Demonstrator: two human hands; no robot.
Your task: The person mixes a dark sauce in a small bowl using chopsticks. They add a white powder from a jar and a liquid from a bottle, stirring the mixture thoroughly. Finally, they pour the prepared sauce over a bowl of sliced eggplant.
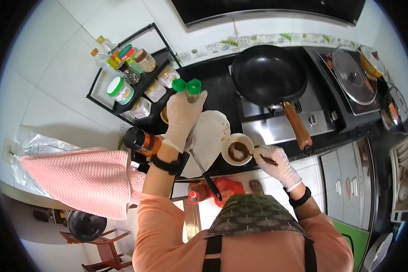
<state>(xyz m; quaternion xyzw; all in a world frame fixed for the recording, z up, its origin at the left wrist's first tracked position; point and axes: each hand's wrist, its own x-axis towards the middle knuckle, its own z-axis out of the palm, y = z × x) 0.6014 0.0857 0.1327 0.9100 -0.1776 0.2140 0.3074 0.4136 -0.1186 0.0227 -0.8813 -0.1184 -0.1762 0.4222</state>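
Note:
In a clear glove, my left hand (185, 114) grips a small jar with an open green flip cap (187, 86), just right of the spice rack. My gloved right hand (272, 161) holds a dark spoon (267, 159), its bowl end in a white bowl (225, 154) of brown liquid with pale powder in it. Left of the bowl lies a white leaf-shaped board or plate (210, 136). A utensil with a black handle (211, 185) lies across it and juts past the counter edge. My left hand hides most of the jar.
A black wok (268, 74) sits on the gas stove (278, 129), its wooden handle pointing toward me. A glass lid (353, 74) lies farther right. The black rack (149, 76) carries several jars and bottles. A pink towel (85, 176) hangs at left, near a black-capped bottle (142, 141).

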